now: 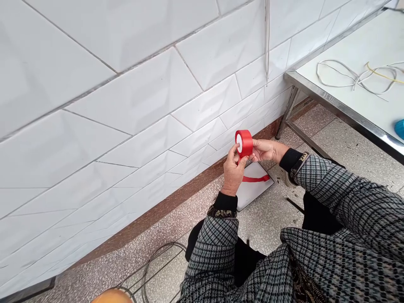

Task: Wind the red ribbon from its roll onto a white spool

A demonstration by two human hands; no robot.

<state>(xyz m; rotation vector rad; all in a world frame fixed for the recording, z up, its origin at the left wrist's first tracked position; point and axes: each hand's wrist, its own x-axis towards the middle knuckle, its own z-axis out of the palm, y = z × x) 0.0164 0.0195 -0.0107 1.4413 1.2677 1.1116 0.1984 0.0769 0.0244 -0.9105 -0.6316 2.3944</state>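
A roll of red ribbon [247, 144] with a white core is held up in front of me between both hands. My left hand [232, 171] grips its near side, with a finger at the white core and the thumb at the lower edge. Around the far right side of the roll, my right hand [267, 150] is closed, its fingers partly hidden behind the ribbon. Below the hands a flat white panel [252, 194] with a dark edge lies on the floor. Across this panel runs a red ribbon strip [257, 179], whose link to the roll is hidden by my left hand.
To the right stands a metal-framed table [334, 94] with loose white and yellow wires [356, 80] and a blue object [399, 128] at its edge. A white tiled wall [142, 105] rises at the left. Coiled cable [148, 269] and an orange rounded object [111, 296] are low in view.
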